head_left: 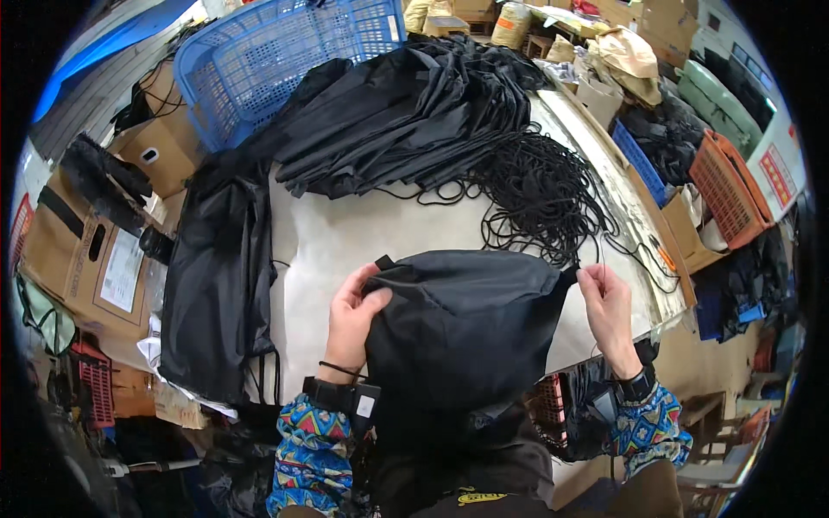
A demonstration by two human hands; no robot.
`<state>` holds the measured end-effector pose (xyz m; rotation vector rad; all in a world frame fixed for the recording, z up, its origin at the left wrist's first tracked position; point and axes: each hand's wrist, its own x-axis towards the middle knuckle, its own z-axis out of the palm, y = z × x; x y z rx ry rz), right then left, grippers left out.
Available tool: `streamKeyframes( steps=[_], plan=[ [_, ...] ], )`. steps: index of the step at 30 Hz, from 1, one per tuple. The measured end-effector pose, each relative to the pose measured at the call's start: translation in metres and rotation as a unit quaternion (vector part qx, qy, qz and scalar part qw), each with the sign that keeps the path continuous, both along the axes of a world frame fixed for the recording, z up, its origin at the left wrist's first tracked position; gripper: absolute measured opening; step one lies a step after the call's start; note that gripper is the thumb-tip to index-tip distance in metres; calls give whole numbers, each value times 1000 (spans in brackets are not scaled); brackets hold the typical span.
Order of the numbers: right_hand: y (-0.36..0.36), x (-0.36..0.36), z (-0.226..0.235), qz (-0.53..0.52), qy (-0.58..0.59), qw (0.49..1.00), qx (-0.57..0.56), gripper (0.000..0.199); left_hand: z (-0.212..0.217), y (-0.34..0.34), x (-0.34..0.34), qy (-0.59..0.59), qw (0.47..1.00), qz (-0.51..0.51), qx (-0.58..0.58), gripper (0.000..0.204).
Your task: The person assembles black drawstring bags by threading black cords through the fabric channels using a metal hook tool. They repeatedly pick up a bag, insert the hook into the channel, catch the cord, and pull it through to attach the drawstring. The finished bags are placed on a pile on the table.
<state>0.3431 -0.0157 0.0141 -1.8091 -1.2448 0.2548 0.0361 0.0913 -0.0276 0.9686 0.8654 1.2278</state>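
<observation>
A black fabric bag is stretched between my two hands over the near edge of the white table. My left hand pinches its upper left corner, thumb on top. At the upper right corner, my right hand is closed on the cloth with fingertips together; a thin cord seems to run near it. Just beyond that hand lies a tangled heap of black cord. Further back, a large pile of black fabric pieces is spread out. Left of my left hand, a stack of black drawstring bags hangs partly over the table edge.
A blue plastic basket stands behind the fabric pile. Cardboard boxes crowd the left side. To the right, a wooden strip edges the table, with an orange-handled tool near it and an orange crate beyond.
</observation>
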Motion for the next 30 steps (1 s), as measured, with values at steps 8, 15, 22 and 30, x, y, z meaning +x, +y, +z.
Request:
streamKeyframes(
  steps=[8,15,22,30],
  plan=[
    [-1,0,2,5,38,999,17,18,-2,14,-10,100,993,56,37,18],
    [4,-16,-1,57,30,998,11,18,-13,-40,51,509,653,-152,539,36],
    [-10,-33,12,116,-4,987,-108,23,-37,21,50,656,650,-107,368,55],
    [-28,-47,-44,312,-269,885,-218,49,-30,1,-33,538,763,89,346,51]
  ],
)
